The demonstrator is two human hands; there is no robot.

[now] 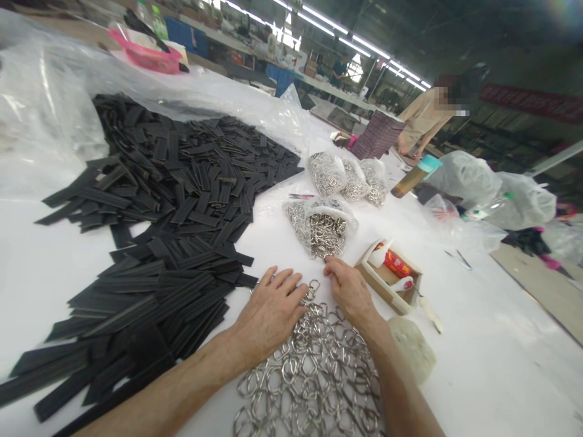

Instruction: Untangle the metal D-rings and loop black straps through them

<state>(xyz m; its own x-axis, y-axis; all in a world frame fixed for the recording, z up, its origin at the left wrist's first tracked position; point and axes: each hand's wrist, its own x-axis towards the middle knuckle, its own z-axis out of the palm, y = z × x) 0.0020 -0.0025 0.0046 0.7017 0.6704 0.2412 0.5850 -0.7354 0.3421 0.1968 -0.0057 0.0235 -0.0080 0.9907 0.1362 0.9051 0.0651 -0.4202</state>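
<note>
A heap of silver metal rings (314, 376) lies on the white table in front of me. My left hand (271, 312) rests flat on the heap's far left edge, fingers stretched out together. My right hand (348, 290) sits at the heap's far right edge, fingers curled down onto the table just below an open plastic bag of rings (324, 230). What the right fingers hold, if anything, is hidden. To the left spreads a large pile of black straps (168, 212).
More bags of rings (348, 176) lie further back. A small cardboard box (387, 276) with glue tubes stands right of my right hand. A bottle (414, 176), clear plastic sheeting (54, 91) and a pink tray (148, 57) surround the work area. A person (426, 118) stands at the far end.
</note>
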